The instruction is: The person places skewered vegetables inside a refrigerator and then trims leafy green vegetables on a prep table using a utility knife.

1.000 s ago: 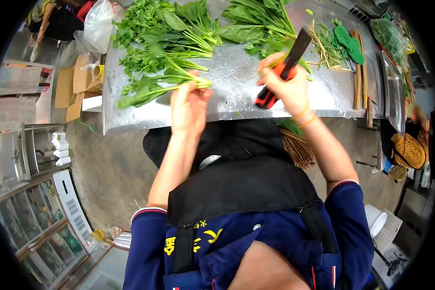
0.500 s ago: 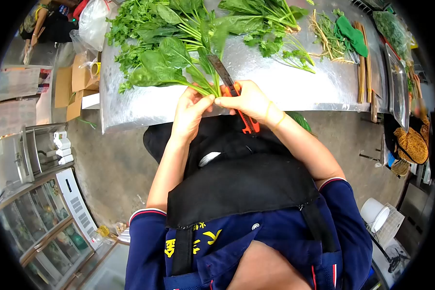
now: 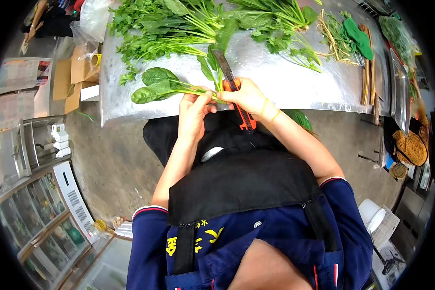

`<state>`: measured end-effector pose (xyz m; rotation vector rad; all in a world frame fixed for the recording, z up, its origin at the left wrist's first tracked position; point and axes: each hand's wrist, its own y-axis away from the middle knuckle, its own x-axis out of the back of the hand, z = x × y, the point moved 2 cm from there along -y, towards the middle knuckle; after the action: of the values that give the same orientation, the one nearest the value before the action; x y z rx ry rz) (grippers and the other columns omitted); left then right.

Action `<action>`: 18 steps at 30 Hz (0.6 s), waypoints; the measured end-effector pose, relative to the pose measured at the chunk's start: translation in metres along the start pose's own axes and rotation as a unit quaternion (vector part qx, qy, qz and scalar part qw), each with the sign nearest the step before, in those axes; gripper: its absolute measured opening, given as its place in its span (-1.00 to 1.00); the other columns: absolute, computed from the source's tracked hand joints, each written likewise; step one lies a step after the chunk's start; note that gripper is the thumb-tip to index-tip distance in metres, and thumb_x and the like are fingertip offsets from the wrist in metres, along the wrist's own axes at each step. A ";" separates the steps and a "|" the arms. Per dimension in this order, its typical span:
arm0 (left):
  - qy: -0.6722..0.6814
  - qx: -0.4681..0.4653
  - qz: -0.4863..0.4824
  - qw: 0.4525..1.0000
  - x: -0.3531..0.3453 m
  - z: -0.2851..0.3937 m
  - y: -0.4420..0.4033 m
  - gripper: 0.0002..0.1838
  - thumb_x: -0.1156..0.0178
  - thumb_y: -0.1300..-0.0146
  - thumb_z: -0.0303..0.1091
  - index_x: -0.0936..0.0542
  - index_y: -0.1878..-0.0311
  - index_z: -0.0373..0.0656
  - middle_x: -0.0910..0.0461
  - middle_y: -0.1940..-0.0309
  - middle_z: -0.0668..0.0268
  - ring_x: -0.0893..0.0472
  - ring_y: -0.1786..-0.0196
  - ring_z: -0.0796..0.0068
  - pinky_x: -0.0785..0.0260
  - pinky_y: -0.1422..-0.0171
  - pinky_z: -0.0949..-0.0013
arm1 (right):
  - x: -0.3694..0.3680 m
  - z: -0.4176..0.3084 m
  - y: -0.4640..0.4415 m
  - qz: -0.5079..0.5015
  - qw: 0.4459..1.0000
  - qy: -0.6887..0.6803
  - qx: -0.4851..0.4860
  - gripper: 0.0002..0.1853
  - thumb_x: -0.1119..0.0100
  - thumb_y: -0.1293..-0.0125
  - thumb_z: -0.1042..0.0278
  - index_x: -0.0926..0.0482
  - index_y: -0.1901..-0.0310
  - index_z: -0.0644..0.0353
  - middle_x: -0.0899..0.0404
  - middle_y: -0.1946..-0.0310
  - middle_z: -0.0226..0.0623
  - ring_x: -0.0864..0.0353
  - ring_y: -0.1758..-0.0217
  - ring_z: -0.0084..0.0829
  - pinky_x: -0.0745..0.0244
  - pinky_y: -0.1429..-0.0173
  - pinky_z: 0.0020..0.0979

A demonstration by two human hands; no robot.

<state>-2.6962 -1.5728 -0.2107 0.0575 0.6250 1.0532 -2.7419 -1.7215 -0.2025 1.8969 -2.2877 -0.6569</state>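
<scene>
My left hand (image 3: 194, 108) pinches the stems of a leafy spinach plant (image 3: 154, 89), whose leaves point left over the table's near edge. Beside it, my right hand (image 3: 244, 99) is wrapped round an orange and black utility knife (image 3: 234, 87) with its blade extended up and away from me. The fingers of my right hand also touch the spinach stems, and a few upright leaves (image 3: 212, 65) rise between the hands. The two hands almost meet at the stem ends; exactly how the fingertips grip there is partly hidden.
Leafy herbs (image 3: 145, 43) and spinach bunches (image 3: 270, 17) cover the back of the metal table (image 3: 145, 106). On the right lie cut roots and stems (image 3: 333, 41), a green glove (image 3: 356, 38) and wooden sticks (image 3: 367, 82). A cardboard box (image 3: 75, 72) stands left of the table.
The spinach has spread apart: some leaves have swung down to the left with my left hand, while others stay upright by the knife. The knife remains in my right hand.
</scene>
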 end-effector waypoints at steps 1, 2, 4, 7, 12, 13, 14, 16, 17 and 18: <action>-0.025 0.027 0.018 0.999 -0.001 0.000 0.003 -0.80 -0.20 -0.27 -0.35 -0.49 0.14 -0.26 -0.56 0.34 0.31 -0.55 0.31 0.57 -0.37 0.34 0.52 | 0.001 0.003 -0.003 0.017 1.000 0.021 0.009 -0.80 -0.32 -0.01 0.31 -0.57 0.42 0.25 -0.55 0.58 -0.36 -0.46 0.62 -0.58 -0.39 0.51 -0.50; -0.050 0.054 0.035 0.997 -0.002 -0.001 0.005 -0.79 -0.20 -0.27 -0.33 -0.50 0.15 -0.26 -0.56 0.35 0.31 -0.55 0.33 0.57 -0.37 0.36 0.53 | 0.004 0.007 -0.008 0.034 0.996 0.086 0.004 -0.78 -0.33 0.02 0.28 -0.58 0.43 0.25 -0.56 0.58 -0.32 -0.48 0.63 -0.57 -0.40 0.50 -0.48; -0.103 0.105 0.067 0.987 -0.004 0.002 0.010 -0.77 -0.21 -0.28 -0.28 -0.51 0.18 -0.27 -0.56 0.39 0.32 -0.54 0.37 0.58 -0.36 0.41 0.55 | 0.011 0.008 -0.021 0.067 0.975 0.214 -0.002 -0.74 -0.34 0.10 0.23 -0.58 0.44 0.23 -0.58 0.58 -0.25 -0.52 0.63 -0.53 -0.43 0.50 -0.43; -0.394 -0.078 0.043 0.915 -0.012 0.006 0.023 -0.80 -0.26 -0.21 -0.39 -0.53 0.19 -0.28 -0.56 0.37 0.30 -0.53 0.38 0.54 -0.37 0.34 0.50 | 0.019 -0.001 -0.029 0.063 0.949 0.307 0.016 -0.68 -0.35 0.18 0.15 -0.58 0.46 0.21 -0.60 0.55 -0.16 -0.61 0.48 -0.28 -0.49 0.30 -0.29; -0.602 -0.311 0.016 0.735 -0.021 0.005 0.004 -0.77 -0.24 -0.11 -0.46 -0.52 0.14 -0.19 -0.54 0.18 0.21 -0.56 0.18 0.21 -0.43 0.11 0.28 | 0.015 -0.009 -0.022 0.081 0.913 0.396 0.055 -0.62 -0.35 0.20 0.12 -0.59 0.37 0.21 -0.62 0.45 -0.11 -0.63 0.32 -0.10 -0.49 0.17 -0.21; -0.607 -0.300 0.008 0.736 -0.022 0.006 0.001 -0.77 -0.25 -0.11 -0.44 -0.52 0.14 -0.18 -0.54 0.19 0.23 -0.57 0.18 0.21 -0.43 0.11 0.28 | 0.014 -0.008 -0.020 0.089 0.903 0.413 0.082 -0.57 -0.36 0.16 0.15 -0.55 0.26 0.25 -0.63 0.39 -0.11 -0.63 0.26 -0.10 -0.50 0.14 -0.20; -0.612 -0.286 0.000 0.737 -0.024 0.008 0.001 -0.77 -0.26 -0.11 -0.42 -0.53 0.14 -0.17 -0.54 0.19 0.24 -0.57 0.17 0.22 -0.43 0.12 0.28 | 0.015 -0.008 -0.019 0.105 0.909 0.394 0.092 -0.55 -0.36 0.14 0.16 -0.53 0.23 0.26 -0.63 0.39 -0.10 -0.63 0.26 -0.09 -0.50 0.14 -0.20; -0.621 -0.274 -0.011 0.734 -0.023 0.009 0.001 -0.78 -0.27 -0.11 -0.39 -0.55 0.15 -0.14 -0.53 0.21 0.27 -0.57 0.18 0.23 -0.43 0.13 0.28 | 0.017 -0.006 -0.014 0.134 0.918 0.356 0.110 -0.51 -0.37 0.11 0.18 -0.47 0.16 0.28 -0.63 0.38 -0.10 -0.63 0.25 -0.09 -0.50 0.13 -0.20; -0.624 -0.277 -0.018 0.730 -0.023 0.010 -0.002 -0.79 -0.28 -0.11 -0.38 -0.56 0.16 -0.13 -0.53 0.21 0.28 -0.58 0.19 0.24 -0.43 0.15 0.29 | 0.022 -0.006 -0.010 0.132 0.914 0.360 0.130 -0.49 -0.32 -0.01 0.18 -0.39 0.06 0.26 -0.61 0.34 -0.08 -0.62 0.25 -0.08 -0.50 0.14 -0.20; -0.625 -0.284 -0.026 0.727 -0.024 0.010 -0.005 -0.79 -0.29 -0.11 -0.37 -0.57 0.17 -0.11 -0.53 0.22 0.30 -0.58 0.21 0.25 -0.44 0.16 0.30 | 0.029 -0.008 -0.003 0.142 0.911 0.367 0.122 -0.51 -0.29 -0.05 0.16 -0.38 0.05 0.26 -0.61 0.33 -0.08 -0.62 0.25 -0.08 -0.50 0.14 -0.20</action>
<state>-2.6952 -1.5927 -0.1936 0.1906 -0.9391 0.8682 -2.7427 -1.7521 -0.2017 1.4679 -2.0979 0.3519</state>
